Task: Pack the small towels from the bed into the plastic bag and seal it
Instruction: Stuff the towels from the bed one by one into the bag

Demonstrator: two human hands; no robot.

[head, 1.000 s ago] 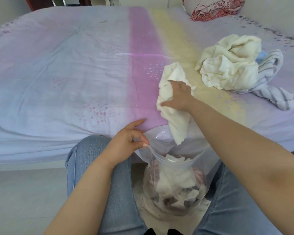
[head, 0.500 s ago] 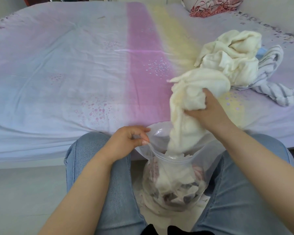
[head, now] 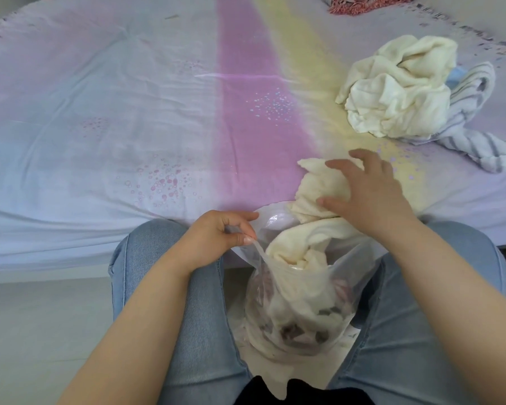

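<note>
— What do the hands show?
— My left hand (head: 216, 238) pinches the plastic bag (head: 301, 311) rim, lower centre. My right hand (head: 368, 194), fingers spread, presses a cream towel (head: 313, 238) half inside.
— The rest?
— More towels (head: 398, 89) upper right; the bag's contents are blurred.

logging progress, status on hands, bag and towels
Left hand pinches plastic bag rim open. Right hand pressing cream towel into the mouth, half in. Cream towel pile and striped towel wait on bed.
</note>
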